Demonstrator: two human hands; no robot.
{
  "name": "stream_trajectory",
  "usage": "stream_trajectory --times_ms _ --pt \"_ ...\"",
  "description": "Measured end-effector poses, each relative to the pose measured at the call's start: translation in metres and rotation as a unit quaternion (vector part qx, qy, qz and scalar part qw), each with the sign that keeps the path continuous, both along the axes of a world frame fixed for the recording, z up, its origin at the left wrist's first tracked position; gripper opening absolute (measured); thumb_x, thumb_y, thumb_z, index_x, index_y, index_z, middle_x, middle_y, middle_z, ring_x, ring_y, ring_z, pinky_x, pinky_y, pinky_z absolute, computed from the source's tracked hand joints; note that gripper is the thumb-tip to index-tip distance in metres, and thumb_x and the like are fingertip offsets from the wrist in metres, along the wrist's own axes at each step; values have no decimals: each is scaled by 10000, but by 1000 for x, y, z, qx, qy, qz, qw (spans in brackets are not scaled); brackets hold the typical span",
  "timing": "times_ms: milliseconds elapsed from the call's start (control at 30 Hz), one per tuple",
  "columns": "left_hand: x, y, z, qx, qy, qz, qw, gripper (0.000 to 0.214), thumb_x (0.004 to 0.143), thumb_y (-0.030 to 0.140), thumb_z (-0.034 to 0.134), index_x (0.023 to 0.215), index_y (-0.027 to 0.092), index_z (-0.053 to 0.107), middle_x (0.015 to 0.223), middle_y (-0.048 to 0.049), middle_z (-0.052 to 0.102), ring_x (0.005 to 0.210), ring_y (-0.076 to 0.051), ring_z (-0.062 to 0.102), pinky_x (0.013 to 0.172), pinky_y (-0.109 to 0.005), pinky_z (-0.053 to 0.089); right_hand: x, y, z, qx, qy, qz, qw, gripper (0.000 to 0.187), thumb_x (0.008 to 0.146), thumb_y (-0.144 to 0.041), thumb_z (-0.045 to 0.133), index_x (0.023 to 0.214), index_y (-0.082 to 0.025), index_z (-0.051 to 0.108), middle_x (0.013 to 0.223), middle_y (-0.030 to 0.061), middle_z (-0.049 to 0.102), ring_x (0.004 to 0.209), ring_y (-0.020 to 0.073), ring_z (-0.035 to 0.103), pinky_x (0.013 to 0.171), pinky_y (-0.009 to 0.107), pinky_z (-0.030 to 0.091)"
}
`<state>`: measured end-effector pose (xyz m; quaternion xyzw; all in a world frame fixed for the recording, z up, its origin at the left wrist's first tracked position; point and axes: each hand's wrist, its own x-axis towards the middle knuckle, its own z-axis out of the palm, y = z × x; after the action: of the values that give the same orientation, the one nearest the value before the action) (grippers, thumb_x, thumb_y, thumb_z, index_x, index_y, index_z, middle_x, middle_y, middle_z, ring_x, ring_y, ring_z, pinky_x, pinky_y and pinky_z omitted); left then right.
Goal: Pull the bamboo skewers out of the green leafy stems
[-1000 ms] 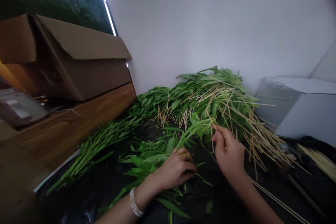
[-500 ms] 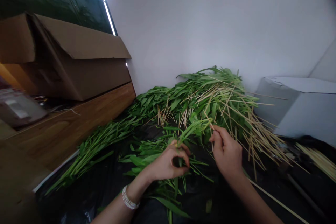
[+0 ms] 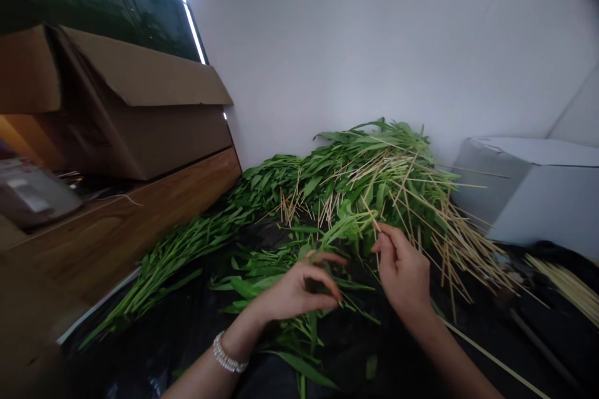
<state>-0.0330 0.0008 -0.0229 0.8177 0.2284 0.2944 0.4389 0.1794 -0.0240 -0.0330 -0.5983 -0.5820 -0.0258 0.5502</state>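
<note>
My right hand point(image 3: 405, 268) pinches a thin wooden stick point(image 3: 368, 209) between thumb and fingertips. Light green leafy stems point(image 3: 349, 224) bend round the stick just above those fingertips. To the left, my left hand point(image 3: 302, 287), with a beaded bracelet at the wrist, brings thumb and forefinger together while its other fingers reach out. A speck of green shows at the pinch, too small to name. Loose leafy greens point(image 3: 253, 287) lie under and around the left hand. Behind both hands rises a pile of greens on sticks point(image 3: 374, 156), their bare ends pointing right and forward.
A bunch of long greens point(image 3: 154, 280) lies on the black plastic sheet point(image 3: 187, 336) at left. An open cardboard box point(image 3: 178, 137) sits on a wooden ledge point(image 3: 187, 206). At right are a white box point(image 3: 556, 199) and a bundle of bare sticks point(image 3: 566, 287).
My left hand has let go of the lower end of the light green stems, and its fingers have stretched out to the right. The right hand stays nearly still with the stick.
</note>
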Motion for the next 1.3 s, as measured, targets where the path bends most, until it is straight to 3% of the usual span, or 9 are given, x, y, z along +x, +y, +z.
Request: stream_trajectory --times_ms 67,200,300,400,567,833,967,1300 --pt "-2 6 0 -98 -129 66 985 125 742 313 737 779 195 715 1165 -85 652 1122 -243 566 989 -375 387 0 0 0 2 6 -3 1000 308 926 -339 384 1056 -184 617 691 -10 638 543 112 564 587 216 442" --pt "-6 23 -10 -247 -303 216 895 260 698 339 774 884 184 680 792 -33 735 781 -157 670 793 -279 486 -1 -1 -1 -1 19 13 1000 307 923 -340 394 1062 -185 620 682 -10 632 533 113 555 575 220 446" --pt "-6 32 -17 -302 -338 279 846 389 647 283 812 989 156 675 827 -50 749 773 -136 677 780 -243 494 -5 -2 -2 -13 27 53 998 290 921 -326 406 1062 -195 623 668 -19 616 535 108 551 577 216 451" --pt "-6 34 -19 -325 -356 299 824 387 630 261 818 965 124 680 891 -84 751 798 -150 686 765 -245 509 -11 -2 -5 -31 11 133 991 267 924 -299 410 1053 -203 622 654 -26 597 553 106 557 592 212 453" --pt "-5 31 -17 -309 -354 296 832 321 643 264 810 901 115 690 885 -95 752 763 -154 691 730 -238 519 -25 -3 -15 -90 -84 241 963 293 929 -237 376 1084 -224 624 795 8 658 705 128 618 681 238 465" --pt "-1 24 -14 -260 -301 291 870 290 670 296 791 882 119 703 914 -112 749 796 -180 694 740 -257 520 -32 -3 -27 -124 -120 225 959 345 935 -219 343 1164 -249 599 990 26 684 866 162 650 793 284 487" --pt "-1 23 -14 -257 -291 296 873 289 678 303 786 887 120 707 875 -102 752 727 -163 686 696 -247 521 -32 -2 -28 -125 -122 211 962 343 931 -211 345 1153 -238 605 1017 34 686 938 175 645 850 303 480" --pt "0 23 -14 -246 -286 300 876 265 675 301 786 855 121 713 808 -83 746 675 -137 665 671 -230 513 -32 -3 -27 -140 -131 205 960 342 932 -215 341 1151 -240 602 983 27 685 888 175 656 795 295 494"
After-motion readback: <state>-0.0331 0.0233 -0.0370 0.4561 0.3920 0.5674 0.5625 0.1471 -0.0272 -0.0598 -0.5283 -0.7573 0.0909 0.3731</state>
